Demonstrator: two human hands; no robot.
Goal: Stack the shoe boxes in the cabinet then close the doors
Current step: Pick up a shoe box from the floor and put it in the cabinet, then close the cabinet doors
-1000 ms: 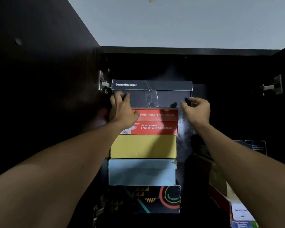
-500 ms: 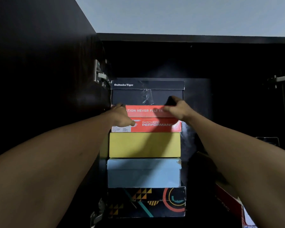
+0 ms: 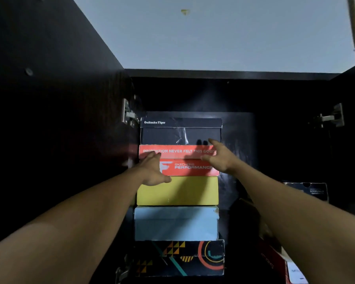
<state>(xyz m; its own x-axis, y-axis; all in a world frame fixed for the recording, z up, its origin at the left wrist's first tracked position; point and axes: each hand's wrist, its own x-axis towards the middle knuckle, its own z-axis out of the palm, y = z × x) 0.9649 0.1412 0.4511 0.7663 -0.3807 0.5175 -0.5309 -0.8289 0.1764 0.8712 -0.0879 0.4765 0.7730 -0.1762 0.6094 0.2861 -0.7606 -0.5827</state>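
Several shoe boxes stand stacked inside the dark cabinet (image 3: 230, 75). From the top: a black Onitsuka Tiger box (image 3: 180, 131), a red Skechers box (image 3: 190, 167), a yellow box (image 3: 178, 191), a light blue box (image 3: 175, 223) and a black patterned box (image 3: 180, 258). My left hand (image 3: 153, 170) lies flat with straight fingers on the red box's left front. My right hand (image 3: 218, 156) reaches with straight fingers over the red box's right end, fingertips at the black box's lower edge. Neither hand holds anything.
The left cabinet door (image 3: 49, 99) stands open, its hinge (image 3: 128, 115) beside the stack. The right door's hinge (image 3: 330, 117) shows at the right. Another black box (image 3: 307, 191) sits at the right, and a red and white box (image 3: 285, 267) lies low right.
Both hands came down from the top black box's front to the red box below. Their fingers, curled half a second ago, are now spread straight. The stack has not shifted.
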